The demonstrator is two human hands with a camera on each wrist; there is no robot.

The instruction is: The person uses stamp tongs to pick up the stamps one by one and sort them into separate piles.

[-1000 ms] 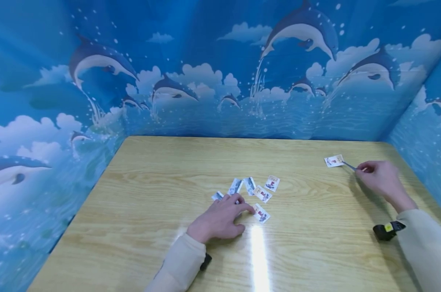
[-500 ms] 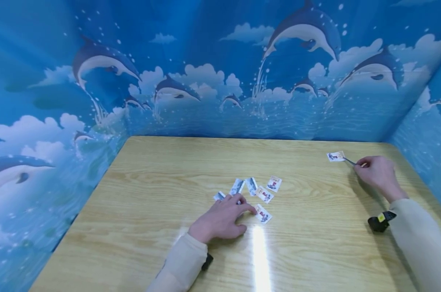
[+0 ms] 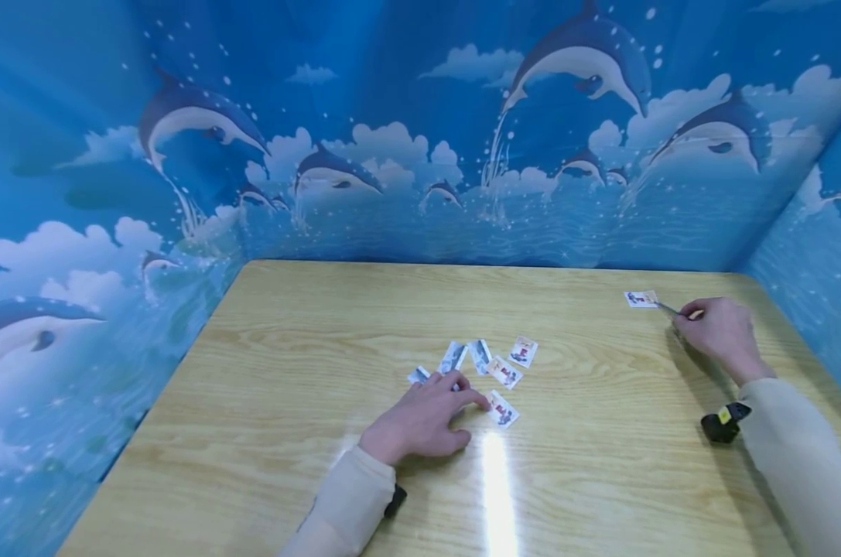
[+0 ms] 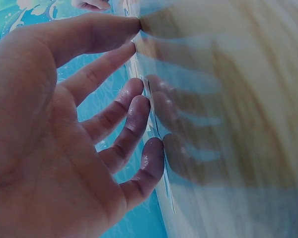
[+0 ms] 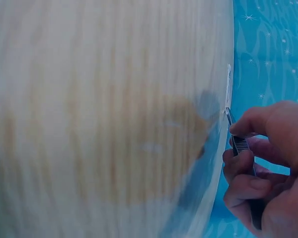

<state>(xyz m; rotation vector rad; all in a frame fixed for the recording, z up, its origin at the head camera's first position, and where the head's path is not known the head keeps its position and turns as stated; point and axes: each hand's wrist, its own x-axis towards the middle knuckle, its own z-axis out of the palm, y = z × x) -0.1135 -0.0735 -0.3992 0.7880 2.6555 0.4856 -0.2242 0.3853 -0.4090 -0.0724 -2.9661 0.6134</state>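
Observation:
At the table's far right, my right hand (image 3: 722, 334) pinches a pair of tweezers (image 3: 668, 310). Their tips meet the right end of a small printed card (image 3: 640, 299) lying at the far side of the table. The right wrist view shows the ridged grip of the tweezers (image 5: 241, 144) between thumb and fingers, with the card (image 5: 228, 87) seen edge-on. My left hand (image 3: 425, 418) rests with spread, slightly bent fingers; its fingertips (image 4: 138, 106) touch down at the table surface. The index fingertip is at the corner of one card (image 3: 503, 408), and the hand partly covers other cards.
Several small cards lie beyond my left hand: a red-and-white figure card (image 3: 524, 351), another figure card (image 3: 504, 372), and bluish-grey cards (image 3: 452, 357). The wooden table (image 3: 309, 325) is bounded by blue dolphin-print cloth (image 3: 406, 193) behind and on both sides.
My right hand has moved slightly toward the far side with the tweezers. The card at their tips has shifted farther back and turned straighter to the table edge. My left hand stays put.

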